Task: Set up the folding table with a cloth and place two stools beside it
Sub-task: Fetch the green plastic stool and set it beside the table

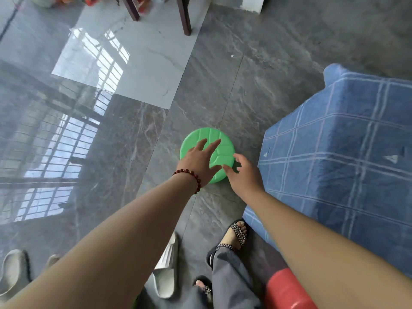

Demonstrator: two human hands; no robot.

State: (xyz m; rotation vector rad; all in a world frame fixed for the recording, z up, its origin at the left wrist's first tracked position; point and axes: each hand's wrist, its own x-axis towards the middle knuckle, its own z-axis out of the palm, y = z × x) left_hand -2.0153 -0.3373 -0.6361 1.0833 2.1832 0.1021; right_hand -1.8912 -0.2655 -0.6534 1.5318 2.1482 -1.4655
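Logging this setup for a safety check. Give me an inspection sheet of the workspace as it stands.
Surface: glossy grey tile floor, window reflections.
Job's things: green stool on floor; blue checked cloth spread, draping down, at right; red object partly hidden.
Clutter: pale slippers by the feet.
Grippers: left hand spread on green stool; right hand loosely curled at its rim, contact unclear.
Cables: nothing seen.
Surroundings: dark furniture legs beyond.

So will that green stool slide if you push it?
Probably, yes: the green stool looks like moulded plastic, so it is likely light, and the floor is glossy, so it may skid. Its seat looks wide, so tipping seems unlikely, though its legs are hidden.
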